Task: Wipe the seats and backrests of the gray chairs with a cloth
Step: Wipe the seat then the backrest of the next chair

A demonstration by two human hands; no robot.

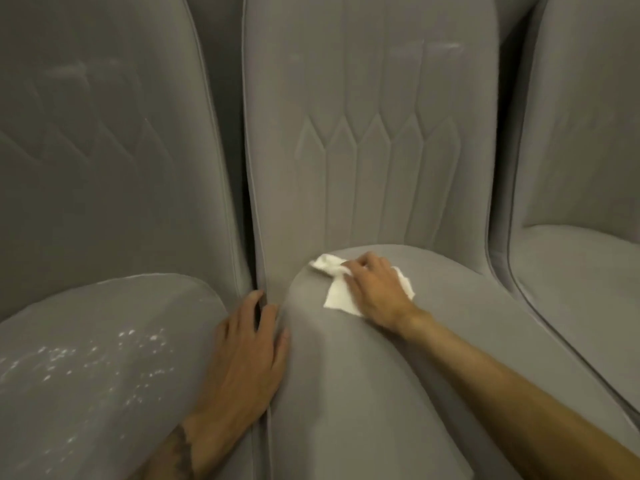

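Note:
Three gray upholstered chairs stand side by side. The middle chair's seat (381, 375) and quilted backrest (374, 133) fill the centre. My right hand (375, 292) presses a white cloth (337, 296) onto the back of that seat, near the backrest, with fingers curled over the cloth. My left hand (242, 355) rests flat with fingers spread across the gap between the left chair's seat (97, 358) and the middle seat.
White specks and smears dot the left seat and mark the left backrest (97, 133). The right chair (581, 202) stands close against the middle one. Narrow dark gaps separate the chairs.

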